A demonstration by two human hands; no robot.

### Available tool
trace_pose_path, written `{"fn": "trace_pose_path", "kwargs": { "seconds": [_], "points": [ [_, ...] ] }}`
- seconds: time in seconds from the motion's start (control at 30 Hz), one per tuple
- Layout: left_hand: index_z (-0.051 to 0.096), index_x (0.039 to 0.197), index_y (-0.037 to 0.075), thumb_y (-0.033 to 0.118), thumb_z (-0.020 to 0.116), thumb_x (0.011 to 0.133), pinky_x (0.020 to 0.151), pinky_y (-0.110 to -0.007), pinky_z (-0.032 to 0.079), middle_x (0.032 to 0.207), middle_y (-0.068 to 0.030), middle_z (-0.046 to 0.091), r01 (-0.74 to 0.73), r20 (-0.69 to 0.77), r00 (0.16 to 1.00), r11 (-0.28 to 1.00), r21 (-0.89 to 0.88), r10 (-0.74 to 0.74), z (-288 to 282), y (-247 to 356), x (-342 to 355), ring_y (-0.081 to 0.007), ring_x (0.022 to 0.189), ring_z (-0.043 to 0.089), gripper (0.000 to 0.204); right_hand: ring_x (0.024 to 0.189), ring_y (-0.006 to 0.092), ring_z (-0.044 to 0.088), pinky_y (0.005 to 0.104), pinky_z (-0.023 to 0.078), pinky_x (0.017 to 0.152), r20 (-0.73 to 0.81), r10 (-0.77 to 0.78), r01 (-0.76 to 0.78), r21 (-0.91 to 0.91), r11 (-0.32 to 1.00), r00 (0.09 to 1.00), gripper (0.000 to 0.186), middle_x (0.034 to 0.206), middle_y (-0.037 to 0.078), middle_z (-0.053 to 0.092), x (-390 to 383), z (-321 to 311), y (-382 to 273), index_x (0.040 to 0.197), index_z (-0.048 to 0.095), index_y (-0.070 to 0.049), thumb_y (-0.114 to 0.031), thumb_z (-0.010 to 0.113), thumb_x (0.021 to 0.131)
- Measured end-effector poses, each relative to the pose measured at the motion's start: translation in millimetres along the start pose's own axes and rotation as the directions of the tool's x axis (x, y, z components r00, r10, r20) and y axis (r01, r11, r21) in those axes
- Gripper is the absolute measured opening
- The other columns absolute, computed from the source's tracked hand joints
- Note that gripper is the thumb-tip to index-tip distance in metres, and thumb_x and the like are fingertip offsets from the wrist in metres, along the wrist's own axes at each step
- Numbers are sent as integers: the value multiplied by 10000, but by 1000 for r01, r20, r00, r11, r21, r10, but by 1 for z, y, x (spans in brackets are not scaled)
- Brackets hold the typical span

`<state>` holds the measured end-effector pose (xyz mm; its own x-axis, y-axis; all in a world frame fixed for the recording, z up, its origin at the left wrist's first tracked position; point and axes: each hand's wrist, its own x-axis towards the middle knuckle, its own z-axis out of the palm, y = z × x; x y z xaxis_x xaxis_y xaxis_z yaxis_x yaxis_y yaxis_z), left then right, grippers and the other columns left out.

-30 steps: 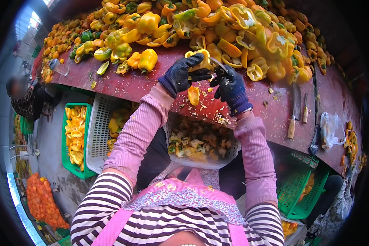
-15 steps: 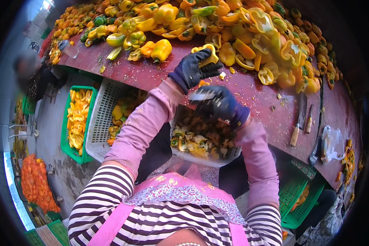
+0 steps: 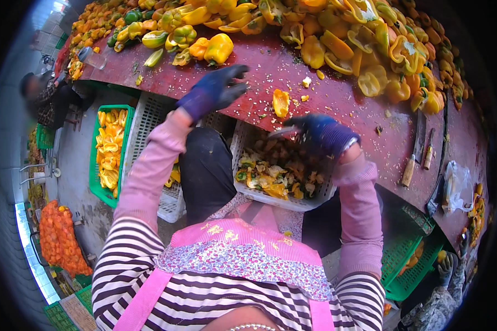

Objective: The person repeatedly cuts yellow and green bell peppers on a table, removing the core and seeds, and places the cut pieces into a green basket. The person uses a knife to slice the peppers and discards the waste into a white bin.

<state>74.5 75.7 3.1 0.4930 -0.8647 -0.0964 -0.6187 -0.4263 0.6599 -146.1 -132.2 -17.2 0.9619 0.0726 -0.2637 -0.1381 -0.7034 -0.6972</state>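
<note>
My left hand (image 3: 214,91), in a dark glove, hovers over the near edge of the red table (image 3: 259,83), fingers apart and empty. My right hand (image 3: 323,132), also gloved, grips a short knife (image 3: 283,131) over a white crate (image 3: 292,203) of pepper trimmings and seeds; its fingers are partly blurred. An orange-yellow pepper piece (image 3: 281,103) lies on the table between my hands, among scattered seeds. Beyond, cut yellow peppers (image 3: 342,47) are heaped, with a whole yellow pepper (image 3: 218,48) near the left of my hands.
At left stand a green crate (image 3: 110,154) of pepper pieces, another white crate (image 3: 141,116), an orange mesh sack (image 3: 58,237) and a seated person (image 3: 44,94). At right lie a cleaver (image 3: 411,163), small knife (image 3: 428,154) and plastic bag (image 3: 455,187); below, green crates (image 3: 403,276) and someone's gloved hand (image 3: 446,267).
The cut pepper is gone from my left hand, which has swung left and opened. My right hand with the knife has lowered, then shifted right. A co-worker's gloved hand appears at lower right.
</note>
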Motion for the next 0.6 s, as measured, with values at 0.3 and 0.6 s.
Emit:
{"fn": "trace_pose_path", "kwargs": {
  "seconds": [0.3, 0.6],
  "points": [
    [652, 1128, 16, 118, 625, 932, 798, -323, 541, 1043, -116, 696, 188, 340, 940, 765, -616, 42, 62, 1, 76, -212, 912, 678, 222, 691, 351, 676, 435, 536, 665, -524, 314, -228, 224, 948, 792, 141, 780, 201, 667, 5, -38, 42, 926, 657, -68, -174, 589, 862],
    [625, 1192, 41, 183, 641, 934, 732, -290, 542, 1010, -84, 675, 350, 316, 934, 262, -899, -163, -50, -86, -63, -158, 846, 657, 295, 510, 144, 597, 274, 466, 445, -587, 141, -116, 80, 990, 797, 94, 716, 64, 616, 4, -32, 40, 919, 602, -50, -43, 549, 842]
  ]
}}
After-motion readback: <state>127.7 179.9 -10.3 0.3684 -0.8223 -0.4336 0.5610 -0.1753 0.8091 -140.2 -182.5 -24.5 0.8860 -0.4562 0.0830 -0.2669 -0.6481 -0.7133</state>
